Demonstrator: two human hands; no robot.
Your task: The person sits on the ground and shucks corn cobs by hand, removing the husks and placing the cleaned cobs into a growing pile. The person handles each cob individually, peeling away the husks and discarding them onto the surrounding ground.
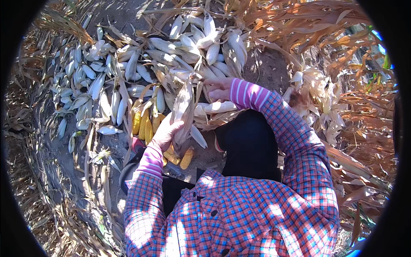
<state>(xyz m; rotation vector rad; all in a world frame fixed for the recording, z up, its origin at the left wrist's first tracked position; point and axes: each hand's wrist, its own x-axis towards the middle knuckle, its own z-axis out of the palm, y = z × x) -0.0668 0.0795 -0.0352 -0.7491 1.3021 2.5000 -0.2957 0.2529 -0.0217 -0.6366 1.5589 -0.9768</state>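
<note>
My left hand (167,131) grips the lower part of a dry corn ear in its husk (184,109), which stands up roughly lengthwise before me. Just right of the ear's top is my right hand (219,88), fingers spread, close to the ear's tip; whether a fingertip touches its husk leaves I cannot tell. Beneath and left of the held ear lie several bare yellow corn cobs (145,127). More bare cobs (187,158) rest on the soil near my legs. A pale husked ear (220,107) lies under my right wrist.
A broad heap of corn ears in husks (167,46) spreads across the soil ahead and to the left. Stripped husks (324,99) are piled at the right. Dry corn stalks and leaves (298,19) border the upper right; my bent knee (250,141) is below my right forearm.
</note>
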